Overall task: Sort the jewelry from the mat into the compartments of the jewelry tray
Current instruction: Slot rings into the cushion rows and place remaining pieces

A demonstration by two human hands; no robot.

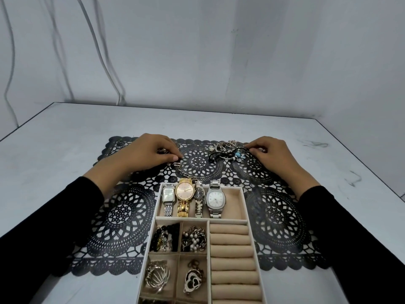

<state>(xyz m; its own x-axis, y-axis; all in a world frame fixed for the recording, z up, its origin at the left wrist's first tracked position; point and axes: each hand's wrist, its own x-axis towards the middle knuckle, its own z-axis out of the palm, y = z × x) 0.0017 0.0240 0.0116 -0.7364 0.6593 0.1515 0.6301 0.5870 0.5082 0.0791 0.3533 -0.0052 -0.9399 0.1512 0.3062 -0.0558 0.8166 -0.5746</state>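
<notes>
Mid-sort: both my hands work loose pieces beyond the jewelry tray.

Left hand, grip narrow, touches a chain up-left of the tray; right hand pinches into the tangled pile up-right. Next: lift the chain clear into a compartment.

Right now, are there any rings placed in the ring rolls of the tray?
No, the beige ring rolls on the right side of the jewelry tray show no rings between them.

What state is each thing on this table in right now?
Watches: four, side by side in the tray's top compartment.
Ring rolls: bare.
Small compartments: filled with jewelry.
Bracelet pile: tangled on the mat.
Chain: stretched on mat.
Left hand: pinching the chain.
Right hand: touching the pile.
</notes>
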